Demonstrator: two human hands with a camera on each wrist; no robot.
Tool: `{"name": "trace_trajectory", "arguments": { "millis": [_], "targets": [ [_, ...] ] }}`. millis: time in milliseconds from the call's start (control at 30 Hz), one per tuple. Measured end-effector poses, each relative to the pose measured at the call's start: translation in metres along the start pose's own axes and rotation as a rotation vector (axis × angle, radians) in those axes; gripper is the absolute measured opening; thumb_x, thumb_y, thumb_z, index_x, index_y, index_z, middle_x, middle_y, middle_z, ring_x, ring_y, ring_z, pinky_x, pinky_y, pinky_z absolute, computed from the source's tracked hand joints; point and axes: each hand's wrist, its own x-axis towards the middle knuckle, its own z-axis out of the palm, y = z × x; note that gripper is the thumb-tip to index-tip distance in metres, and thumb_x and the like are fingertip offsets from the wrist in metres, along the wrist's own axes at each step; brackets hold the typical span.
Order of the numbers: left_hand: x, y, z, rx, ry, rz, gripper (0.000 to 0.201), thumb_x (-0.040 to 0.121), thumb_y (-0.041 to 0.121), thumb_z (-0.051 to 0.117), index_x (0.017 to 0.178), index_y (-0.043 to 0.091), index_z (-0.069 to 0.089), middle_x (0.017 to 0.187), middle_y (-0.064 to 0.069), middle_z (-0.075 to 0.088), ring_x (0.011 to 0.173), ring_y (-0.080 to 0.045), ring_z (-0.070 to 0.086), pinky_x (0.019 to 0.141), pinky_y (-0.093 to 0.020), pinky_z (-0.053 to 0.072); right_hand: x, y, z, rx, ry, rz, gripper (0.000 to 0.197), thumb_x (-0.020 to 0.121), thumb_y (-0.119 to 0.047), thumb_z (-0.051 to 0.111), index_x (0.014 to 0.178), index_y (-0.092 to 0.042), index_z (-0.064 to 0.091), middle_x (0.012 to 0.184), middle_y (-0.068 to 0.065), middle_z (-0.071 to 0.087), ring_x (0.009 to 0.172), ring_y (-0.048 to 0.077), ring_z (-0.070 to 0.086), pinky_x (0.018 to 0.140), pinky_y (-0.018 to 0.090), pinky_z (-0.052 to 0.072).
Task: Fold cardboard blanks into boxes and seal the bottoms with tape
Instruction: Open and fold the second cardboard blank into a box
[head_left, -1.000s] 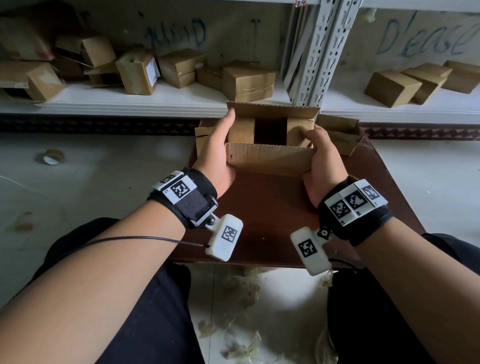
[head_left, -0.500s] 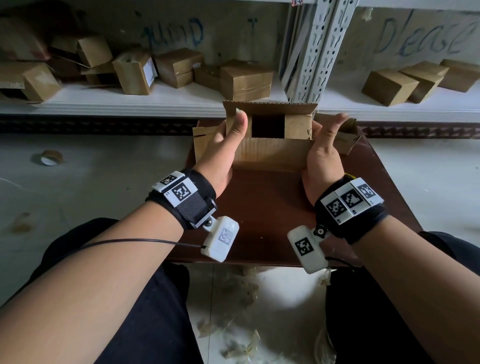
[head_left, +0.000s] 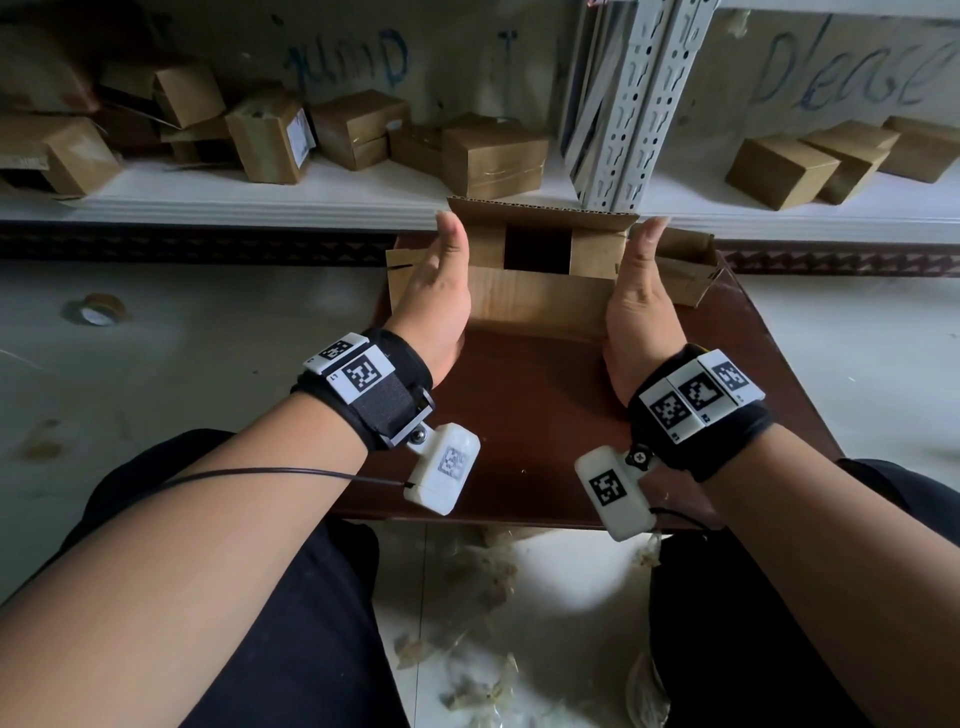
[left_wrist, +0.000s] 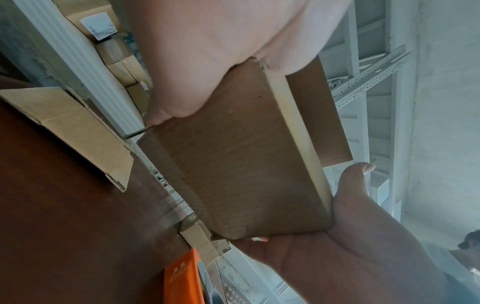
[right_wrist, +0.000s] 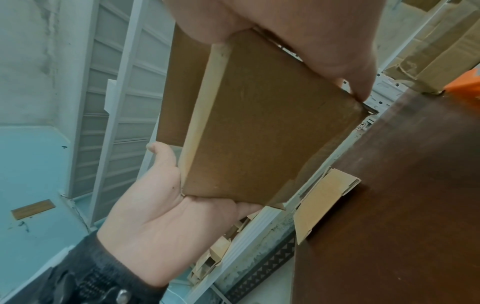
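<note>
A half-formed cardboard box (head_left: 535, 301) is held just above the brown table (head_left: 535, 415), its open end facing up. Two side flaps are folded in around a dark gap, and the far flap (head_left: 540, 213) stands upright. My left hand (head_left: 436, 291) presses flat against the box's left end, thumb pointing up. My right hand (head_left: 636, 301) presses the right end the same way. The left wrist view shows the box (left_wrist: 246, 174) clamped between both palms. In the right wrist view the fingers (right_wrist: 358, 88) of my right hand lie along the box (right_wrist: 259, 133) to its far corner.
Flat cardboard blanks (head_left: 400, 280) (head_left: 685, 270) lie on the table behind the box. A white shelf (head_left: 260, 197) beyond carries several finished boxes, with metal uprights (head_left: 634, 104) at its middle. A tape roll (head_left: 98, 309) lies on the floor at left. An orange object (left_wrist: 182, 277) sits at the table's edge.
Both thumbs have come off the inward-folded side flaps and now stand straight up. The hands have shifted to the box's ends, and the box sits slightly higher and farther from me.
</note>
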Motion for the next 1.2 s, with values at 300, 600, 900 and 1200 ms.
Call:
{"name": "trace_trajectory", "arguments": {
  "millis": [300,600,900,1200],
  "targets": [
    [-0.018,0.005,0.004,0.345,0.002,0.04,0.045,0.11,0.052,0.027,0.149,0.037,0.044,0.105,0.024,0.05,0.074,0.014,0.051,0.048,0.001,0.035,0.021,0.02,-0.003,0.019,0.049,0.244,0.103,0.094,0.007,0.057,0.159,-0.008,-0.021,0.164,0.018,0.028,0.145,0.031,0.038,0.116,0.023,0.028],
    [-0.026,0.013,0.002,0.398,-0.015,-0.005,0.065,0.104,0.065,0.02,0.158,0.031,0.036,0.147,-0.006,0.056,0.13,-0.022,0.055,0.109,-0.035,0.043,0.025,0.039,0.009,0.024,-0.067,0.2,0.136,0.042,-0.114,0.029,0.159,-0.046,0.028,0.166,-0.007,0.036,0.152,0.019,0.035,0.124,0.055,0.029],
    [-0.026,0.019,0.003,0.388,0.022,-0.06,0.08,0.097,0.075,0.008,0.161,0.033,0.03,0.139,-0.008,0.058,0.139,-0.037,0.047,0.117,-0.053,0.033,0.035,0.042,0.012,0.307,-0.157,0.295,0.111,0.046,-0.113,0.042,0.147,-0.068,0.033,0.17,-0.014,0.025,0.158,0.025,0.022,0.117,0.078,0.007],
    [-0.016,0.013,0.002,0.377,0.045,-0.134,0.086,0.095,0.08,0.013,0.152,0.025,0.047,0.135,-0.013,0.06,0.123,-0.03,0.058,0.096,-0.042,0.054,0.032,0.038,0.017,0.361,-0.207,0.286,0.098,0.057,-0.105,0.052,0.146,-0.066,0.037,0.168,-0.016,0.029,0.158,0.017,0.019,0.12,0.073,0.0]
  ]
}}
